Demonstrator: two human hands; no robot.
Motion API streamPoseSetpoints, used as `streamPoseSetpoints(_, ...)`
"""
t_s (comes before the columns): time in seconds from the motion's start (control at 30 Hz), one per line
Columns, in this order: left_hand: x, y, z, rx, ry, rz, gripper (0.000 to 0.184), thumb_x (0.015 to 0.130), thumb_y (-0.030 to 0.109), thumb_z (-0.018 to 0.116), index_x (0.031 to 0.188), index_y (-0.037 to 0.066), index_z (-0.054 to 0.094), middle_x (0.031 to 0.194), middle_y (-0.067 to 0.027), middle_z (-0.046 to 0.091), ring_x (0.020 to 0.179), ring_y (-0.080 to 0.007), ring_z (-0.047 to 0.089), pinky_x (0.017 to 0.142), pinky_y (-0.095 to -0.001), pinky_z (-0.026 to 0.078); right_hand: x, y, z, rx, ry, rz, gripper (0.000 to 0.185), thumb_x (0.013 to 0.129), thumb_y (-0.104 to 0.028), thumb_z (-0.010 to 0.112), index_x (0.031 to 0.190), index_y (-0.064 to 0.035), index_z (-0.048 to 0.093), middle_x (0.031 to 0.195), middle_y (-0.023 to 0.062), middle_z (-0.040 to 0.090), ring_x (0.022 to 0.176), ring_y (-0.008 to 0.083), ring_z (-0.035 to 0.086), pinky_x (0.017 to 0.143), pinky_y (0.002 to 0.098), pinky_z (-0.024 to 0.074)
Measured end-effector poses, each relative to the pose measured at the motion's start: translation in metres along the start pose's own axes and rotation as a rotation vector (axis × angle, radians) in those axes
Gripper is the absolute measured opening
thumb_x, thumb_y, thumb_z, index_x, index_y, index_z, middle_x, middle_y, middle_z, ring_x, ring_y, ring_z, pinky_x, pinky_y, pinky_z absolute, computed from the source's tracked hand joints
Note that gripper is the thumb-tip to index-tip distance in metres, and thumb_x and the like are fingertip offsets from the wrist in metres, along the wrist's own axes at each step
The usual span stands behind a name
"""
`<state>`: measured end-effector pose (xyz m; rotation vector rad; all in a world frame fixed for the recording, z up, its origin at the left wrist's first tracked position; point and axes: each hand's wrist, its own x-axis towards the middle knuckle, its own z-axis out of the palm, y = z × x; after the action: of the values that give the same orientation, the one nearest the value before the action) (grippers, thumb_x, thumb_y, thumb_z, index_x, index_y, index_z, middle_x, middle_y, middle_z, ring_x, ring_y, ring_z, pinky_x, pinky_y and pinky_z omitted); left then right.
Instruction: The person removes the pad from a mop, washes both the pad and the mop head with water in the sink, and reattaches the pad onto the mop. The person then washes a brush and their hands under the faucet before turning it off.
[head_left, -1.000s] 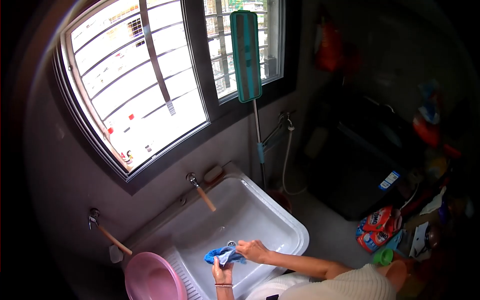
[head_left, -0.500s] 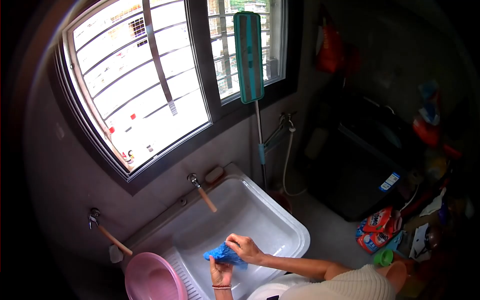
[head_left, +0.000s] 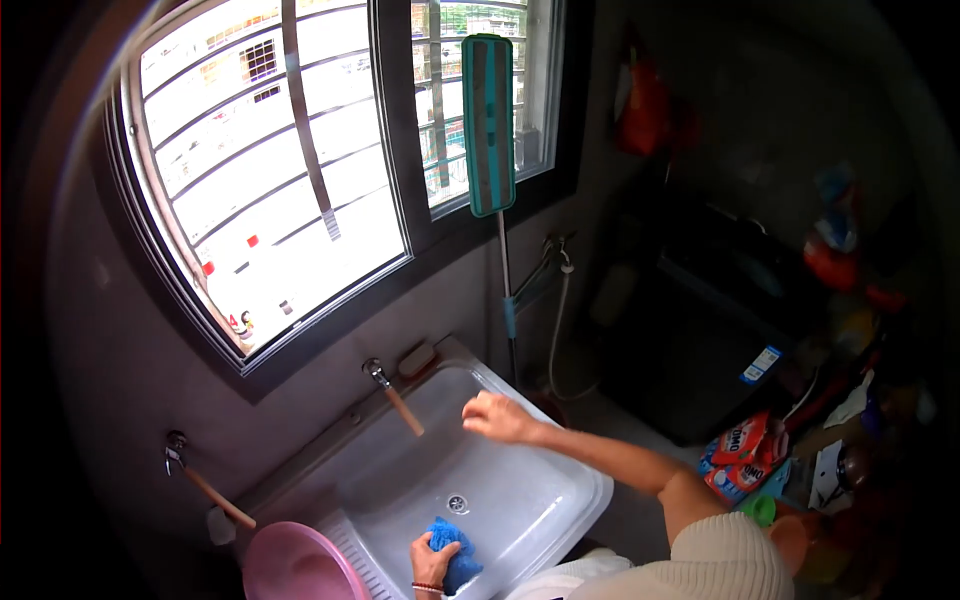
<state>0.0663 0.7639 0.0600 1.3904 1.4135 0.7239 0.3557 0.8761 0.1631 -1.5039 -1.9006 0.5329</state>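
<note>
My left hand (head_left: 430, 562), with a beaded bracelet at the wrist, is closed around a crumpled blue cloth (head_left: 462, 570) low in the white sink (head_left: 540, 505). The cloth looks thin and wrinkled; part of it is hidden under my fingers. Above the sink's middle, my right hand (head_left: 497, 416) is raised with its fingers curled in, and nothing shows in them. It is apart from the cloth. A wall tap (head_left: 376, 372) with a tan hose (head_left: 405, 412) on its spout lies just left of my right hand. The drain (head_left: 457, 504) shows between my hands.
A pink basin (head_left: 300, 565) stands at the sink's left, by the ribbed washboard part. A second tap with hose (head_left: 215, 492) is further left. A soap bar (head_left: 416, 360) lies on the back rim. A flat mop (head_left: 489, 130) leans against the window; detergent bags (head_left: 742, 455) stand right.
My right hand has let go of the blue cloth and moved up towards the tap. My left hand has lowered with the cloth into the sink. The view has shifted slightly.
</note>
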Motion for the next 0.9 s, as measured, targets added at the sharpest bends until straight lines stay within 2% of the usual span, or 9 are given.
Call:
streamPoseSetpoints(0.07, -0.003, 0.004, -0.006, 0.018, -0.028, -0.027, 0.036, 0.056, 0.022, 0.075, 0.073, -0.006, 0.06, 0.064, -0.0105, 0.06, 0.058, -0.0178, 0.057, 0.062, -0.0311, 0.048, 0.027, 0.031, -0.03, -0.026, 0.05, 0.044, 0.025, 0.076, -0.029, 0.063, 0.086, -0.0062, 0.063, 0.084, 0.0135, 0.062, 0.083, 0.0286, 0.06, 0.074, 0.0379, 0.0475)
streamPoseSetpoints(0.1, -0.003, -0.004, -0.009, 0.199, -0.029, 0.043, 0.032, 0.065, 0.023, 0.072, 0.071, -0.006, 0.06, 0.064, -0.0063, 0.059, 0.06, -0.0134, 0.054, 0.061, -0.0283, 0.046, 0.045, 0.056, -0.043, 0.024, 0.063, 0.12, 0.028, 0.075, -0.03, 0.064, 0.088, -0.0053, 0.063, 0.084, 0.0144, 0.063, 0.082, 0.0286, 0.061, 0.073, 0.0376, 0.0477)
streamPoseSetpoints(0.2, -0.018, 0.015, -0.008, 0.256, -0.132, -0.025, 0.027, 0.078, 0.02, 0.063, 0.101, 0.004, 0.064, 0.093, -0.0109, 0.064, 0.073, -0.0221, 0.061, 0.069, -0.0335, 0.048, 0.101, 0.112, -0.094, 0.011, 0.252, 0.268, 0.039, 0.071, -0.034, 0.068, 0.091, -0.0012, 0.062, 0.082, 0.016, 0.064, 0.079, 0.027, 0.062, 0.07, 0.0369, 0.0484)
streamPoseSetpoints(0.23, -0.025, 0.044, -0.004, 0.047, -0.098, -0.092, 0.023, 0.076, 0.02, 0.065, 0.09, 0.001, 0.065, 0.085, -0.0122, 0.065, 0.075, -0.0229, 0.06, 0.069, -0.0347, 0.047, 0.127, 0.14, -0.11, 0.168, 0.309, 0.297, 0.044, 0.07, -0.035, 0.069, 0.095, 0.0002, 0.06, 0.084, 0.0166, 0.063, 0.081, 0.0262, 0.062, 0.071, 0.0361, 0.0481)
streamPoseSetpoints(0.4, -0.036, 0.092, 0.024, 0.049, 0.038, -0.164, 0.026, 0.079, 0.022, 0.063, 0.093, 0.0, 0.064, 0.086, -0.012, 0.064, 0.079, -0.0212, 0.059, 0.072, -0.0349, 0.047, 0.209, 0.178, -0.186, 0.553, 0.559, 0.35, 0.083, 0.061, -0.043, 0.077, 0.121, 0.0006, 0.041, 0.102, 0.0131, 0.053, 0.091, 0.0228, 0.053, 0.078, 0.0323, 0.0436)
streamPoseSetpoints(0.5, -0.037, 0.104, 0.043, -0.029, 0.122, -0.274, 0.031, 0.08, 0.025, 0.063, 0.097, -0.001, 0.063, 0.092, -0.0138, 0.063, 0.084, -0.0225, 0.058, 0.074, -0.0353, 0.046, 0.238, 0.185, -0.205, 0.838, 0.519, 0.366, 0.1, 0.053, -0.052, 0.079, 0.128, -0.0056, 0.032, 0.111, 0.0101, 0.047, 0.101, 0.0227, 0.047, 0.086, 0.0407, 0.0362)
streamPoseSetpoints(0.6, -0.043, 0.139, 0.062, -0.05, 0.191, -0.394, 0.034, 0.081, 0.026, 0.062, 0.101, -0.001, 0.061, 0.099, -0.0159, 0.062, 0.091, -0.0246, 0.057, 0.079, -0.0363, 0.044, 0.258, 0.199, -0.205, 1.023, 0.374, 0.357, 0.084, 0.053, -0.054, 0.078, 0.118, -0.0112, 0.047, 0.105, 0.0072, 0.052, 0.099, 0.0208, 0.048, 0.082, 0.0469, 0.0349)
streamPoseSetpoints(0.7, -0.042, 0.145, 0.072, 0.011, 0.216, -0.417, 0.037, 0.082, 0.028, 0.062, 0.105, -0.002, 0.059, 0.103, -0.0173, 0.06, 0.095, -0.026, 0.055, 0.084, -0.0369, 0.042, 0.261, 0.206, -0.2, 1.249, 0.163, 0.318, 0.068, 0.059, -0.053, 0.076, 0.108, -0.0111, 0.054, 0.099, 0.0052, 0.056, 0.097, 0.0187, 0.051, 0.081, 0.0418, 0.0384)
streamPoseSetpoints(0.9, -0.041, 0.131, 0.075, 0.078, 0.207, -0.451, 0.041, 0.083, 0.03, 0.06, 0.107, -0.002, 0.058, 0.105, -0.0182, 0.059, 0.098, -0.0281, 0.054, 0.086, -0.0371, 0.041, 0.267, 0.207, -0.187, 1.453, 0.05, 0.046, 0.047, 0.069, -0.045, 0.072, 0.094, -0.0093, 0.056, 0.078, 0.0036, 0.06, 0.072, 0.0177, 0.06, 0.073, 0.0286, 0.0458)
